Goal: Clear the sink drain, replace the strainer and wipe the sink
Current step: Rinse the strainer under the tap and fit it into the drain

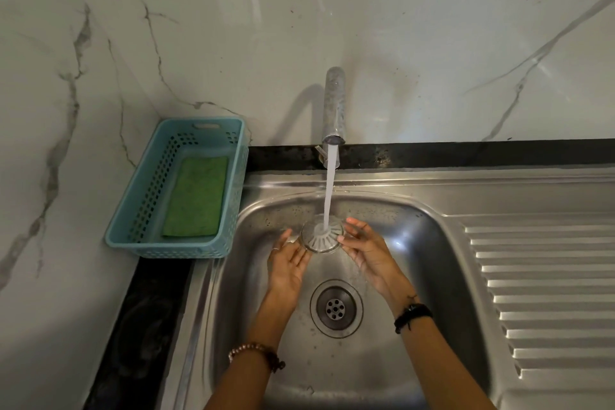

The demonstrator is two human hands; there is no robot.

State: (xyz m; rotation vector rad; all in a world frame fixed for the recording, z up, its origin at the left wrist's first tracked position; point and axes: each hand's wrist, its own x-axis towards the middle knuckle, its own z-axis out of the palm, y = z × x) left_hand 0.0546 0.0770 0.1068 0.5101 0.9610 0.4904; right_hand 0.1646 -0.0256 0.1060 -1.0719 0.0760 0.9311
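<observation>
A round pale strainer (321,236) is held over the steel sink (253,276) under a running stream of water from the tap (333,106). My left hand (287,268) grips its left edge with the fingertips, and my right hand (365,251) holds its right edge. The stream lands in the strainer's middle. Below my hands, the drain (336,308) lies uncovered in the sink floor, its small holes showing. A green scrub cloth (196,196) lies flat in a blue basket (146,240) left of the sink.
A ribbed steel drainboard (545,293) runs along the sink's right side. A black counter strip (139,326) borders the sink at left and back. Marble-patterned walls rise behind and to the left.
</observation>
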